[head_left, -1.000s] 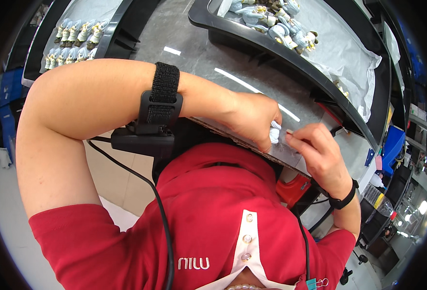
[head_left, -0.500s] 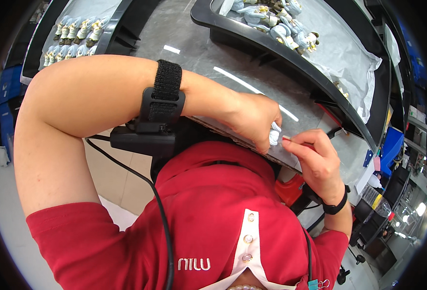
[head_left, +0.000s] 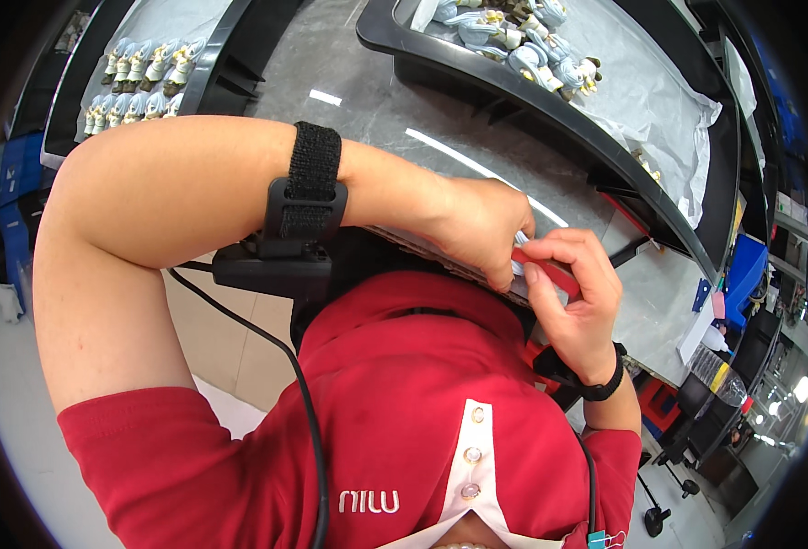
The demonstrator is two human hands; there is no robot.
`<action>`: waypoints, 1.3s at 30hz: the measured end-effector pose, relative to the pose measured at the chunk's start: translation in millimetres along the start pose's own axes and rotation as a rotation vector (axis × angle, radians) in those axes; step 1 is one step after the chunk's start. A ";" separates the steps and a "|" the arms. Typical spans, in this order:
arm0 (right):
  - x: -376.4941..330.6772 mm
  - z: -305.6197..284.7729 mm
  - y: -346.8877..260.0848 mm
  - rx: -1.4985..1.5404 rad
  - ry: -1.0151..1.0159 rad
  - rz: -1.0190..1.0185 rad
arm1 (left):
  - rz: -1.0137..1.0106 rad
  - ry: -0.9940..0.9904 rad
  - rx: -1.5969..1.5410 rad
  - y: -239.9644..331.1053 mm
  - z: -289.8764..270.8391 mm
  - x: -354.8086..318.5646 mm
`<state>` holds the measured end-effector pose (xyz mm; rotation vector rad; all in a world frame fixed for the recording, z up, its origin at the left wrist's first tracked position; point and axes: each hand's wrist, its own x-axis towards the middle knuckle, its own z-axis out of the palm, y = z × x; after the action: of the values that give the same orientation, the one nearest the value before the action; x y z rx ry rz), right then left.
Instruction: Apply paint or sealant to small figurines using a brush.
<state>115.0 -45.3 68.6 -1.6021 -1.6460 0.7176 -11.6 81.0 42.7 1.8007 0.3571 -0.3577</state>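
Observation:
My left hand [head_left: 481, 229] is closed, its fingers bent round a small pale blue-white figurine [head_left: 517, 267]. Only a grooved, hair-like edge of it shows, and most of it is hidden by my fingers. My right hand [head_left: 579, 297] is pinched on a flat red piece [head_left: 557, 274], whose exact kind I cannot make out. The right fingertips meet the figurine beside my left fingers, above the near edge of the table.
A black tray [head_left: 550, 101] lined with white sheet holds a heap of pale-haired figurines [head_left: 523, 41]. At the far left, another tray [head_left: 212, 59] has figurines in rows. The grey table [head_left: 308, 59] bears white strips. A clear bottle [head_left: 717, 377] lies at right.
My right hand has moved left and closer to the left hand, bringing the red piece to the figurine. The left hand stays almost in place, and less of the figurine shows.

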 end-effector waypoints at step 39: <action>-17.6 -5.5 14.9 -0.204 0.032 -0.020 | 0.033 -0.033 -0.038 -0.9 -0.4 -1.3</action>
<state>127.8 -62.2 57.9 -1.7265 -1.7548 0.5244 -13.1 81.5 42.5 1.7597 0.3090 -0.3545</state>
